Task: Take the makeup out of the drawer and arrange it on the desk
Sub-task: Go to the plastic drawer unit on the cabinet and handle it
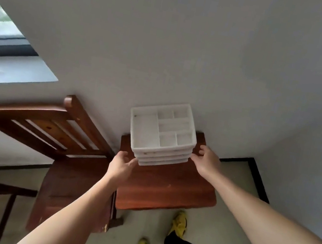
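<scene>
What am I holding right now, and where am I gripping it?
The right hand grips the white drawer organizer by its right edge. The left hand is open near its left front corner, holding nothing.

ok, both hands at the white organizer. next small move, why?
Probably slide the top drawer out with the left hand. The drawers look closed, the top compartments of the organizer look empty, and no makeup shows on the desk. The right hand grips its right side and can steady it; the left hand is open at the front left corner.
</scene>
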`<state>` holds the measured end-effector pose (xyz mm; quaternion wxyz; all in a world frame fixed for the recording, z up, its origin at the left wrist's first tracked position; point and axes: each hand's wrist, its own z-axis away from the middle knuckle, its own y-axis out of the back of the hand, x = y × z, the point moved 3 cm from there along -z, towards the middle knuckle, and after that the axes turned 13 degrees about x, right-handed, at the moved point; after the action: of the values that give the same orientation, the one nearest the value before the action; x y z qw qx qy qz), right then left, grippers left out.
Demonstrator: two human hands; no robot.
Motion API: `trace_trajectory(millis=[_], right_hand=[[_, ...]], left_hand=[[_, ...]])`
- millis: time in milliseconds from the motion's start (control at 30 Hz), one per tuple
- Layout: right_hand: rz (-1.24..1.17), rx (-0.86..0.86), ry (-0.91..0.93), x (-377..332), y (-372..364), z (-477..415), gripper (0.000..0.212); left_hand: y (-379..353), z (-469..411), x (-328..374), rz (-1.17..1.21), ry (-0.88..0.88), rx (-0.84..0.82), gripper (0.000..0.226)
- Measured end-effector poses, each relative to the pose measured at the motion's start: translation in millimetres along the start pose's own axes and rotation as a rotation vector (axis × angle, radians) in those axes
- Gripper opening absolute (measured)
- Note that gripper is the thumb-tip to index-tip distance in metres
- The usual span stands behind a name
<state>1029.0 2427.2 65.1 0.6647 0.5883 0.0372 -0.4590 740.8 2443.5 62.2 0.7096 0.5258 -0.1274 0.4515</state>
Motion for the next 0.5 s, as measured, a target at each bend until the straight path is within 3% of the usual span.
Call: trace_trajectory(millis=[67,167,267,367,500], right_hand=[[-0.077,-0.012,0.024,-4.3,-7.2,-19.1,0.057],[-0.15,-0.043,0.049,-0.7,-18.4,-35.0,0.048],[-0.249,-0.075,-0.004,10.3,-28.4,-46.2,0.063],[-0.311,-0.056,-0.051,8.8,-29.6,-50.2,0.05],[-0.399,-0.012,-0.113,4.1,-28.3,-48.1,0.03]], left_hand=[[-10.9,-16.0,2.1,0.091,0.024,-0.008,0.072],[-25.2,-24.8,7.6,0.194,0.027,-0.001,0.046],[-36.4,-26.8,6.3,0.274,0.083,0.032,0.029],[-43.8,-28.1,0.8,0.333,0.183,0.052,0.036],[-43.9,-32.7,-6.6,0.335,0.188,0.052,0.048]])
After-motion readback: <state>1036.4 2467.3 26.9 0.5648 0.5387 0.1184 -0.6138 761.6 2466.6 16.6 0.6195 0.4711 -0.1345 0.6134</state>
